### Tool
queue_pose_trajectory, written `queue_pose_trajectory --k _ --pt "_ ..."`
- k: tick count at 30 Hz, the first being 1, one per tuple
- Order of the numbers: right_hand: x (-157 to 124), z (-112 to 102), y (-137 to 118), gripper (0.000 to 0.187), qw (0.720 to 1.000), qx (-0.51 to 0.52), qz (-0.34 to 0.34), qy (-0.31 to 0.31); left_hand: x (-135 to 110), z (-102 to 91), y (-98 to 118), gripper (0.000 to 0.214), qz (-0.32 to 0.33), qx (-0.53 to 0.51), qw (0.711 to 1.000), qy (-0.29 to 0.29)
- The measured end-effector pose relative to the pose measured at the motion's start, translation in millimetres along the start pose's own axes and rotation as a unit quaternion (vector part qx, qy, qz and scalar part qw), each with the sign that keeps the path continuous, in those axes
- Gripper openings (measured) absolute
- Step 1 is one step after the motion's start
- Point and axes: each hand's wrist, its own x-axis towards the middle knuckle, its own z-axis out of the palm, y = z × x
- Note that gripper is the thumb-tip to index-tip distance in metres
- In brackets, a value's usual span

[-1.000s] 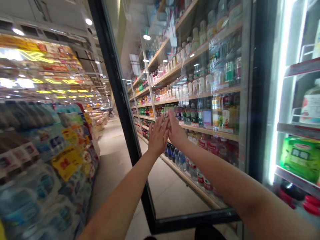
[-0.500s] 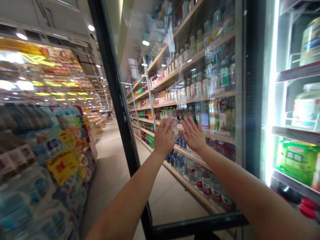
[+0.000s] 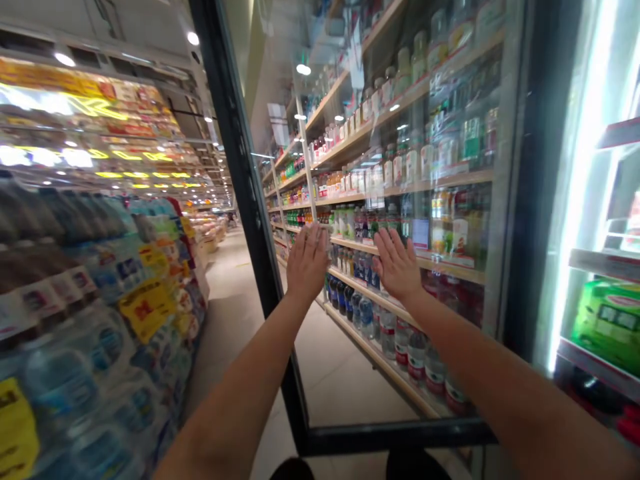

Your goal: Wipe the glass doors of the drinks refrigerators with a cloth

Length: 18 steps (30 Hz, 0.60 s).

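Note:
A glass cooler door [image 3: 350, 373] with a black frame stands swung out in front of me. My left hand [image 3: 307, 263] is up against the glass near the frame's left side, fingers stretched upward. Under its palm and fingers is a crumpled, whitish cloth [image 3: 326, 235], mostly hidden by the hand; whether it is cloth or paper is hard to tell. My right hand [image 3: 399, 267] lies flat on the glass further right, fingers spread and holding nothing.
Shelves of bottled drinks [image 3: 413, 353] show through or in the glass. On the right is the lit cooler interior with a green pack [image 3: 607, 323]. Stacked packs of bottled water [image 3: 65, 373] line the left side, beside a tiled aisle [image 3: 227, 280].
My left hand has slid left across the glass with the cloth, widening the gap between my hands. My right hand stays flat on the pane. The view has shifted slightly.

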Motion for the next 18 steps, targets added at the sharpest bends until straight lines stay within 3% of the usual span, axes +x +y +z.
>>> queue_pose_trajectory --k 4,8,10,13,18 --pt "-7.1 2.2 -0.9 0.064 1.0 -0.015 0.013 0.0 -75.0 3.3 10.7 0.054 -0.076 0.019 0.997 0.006" --pt "-11.3 3.6 -1.8 0.065 0.999 -0.03 0.015 -0.011 -163.7 2.8 29.8 0.06 -0.037 -0.032 0.998 -0.042" --pt "-12.7 4.9 -0.1 0.065 0.999 -0.037 0.012 -0.01 -190.0 1.2 31.9 0.059 -0.026 -0.046 0.997 -0.056" --pt "-15.8 6.8 3.8 0.065 0.999 -0.044 0.004 0.002 -197.1 -1.1 26.3 0.057 -0.026 -0.066 0.995 -0.07" --pt "-25.6 4.5 -14.2 0.067 0.999 -0.034 0.008 -0.004 -164.4 -1.2 25.9 0.07 -0.083 -0.095 0.989 -0.071"
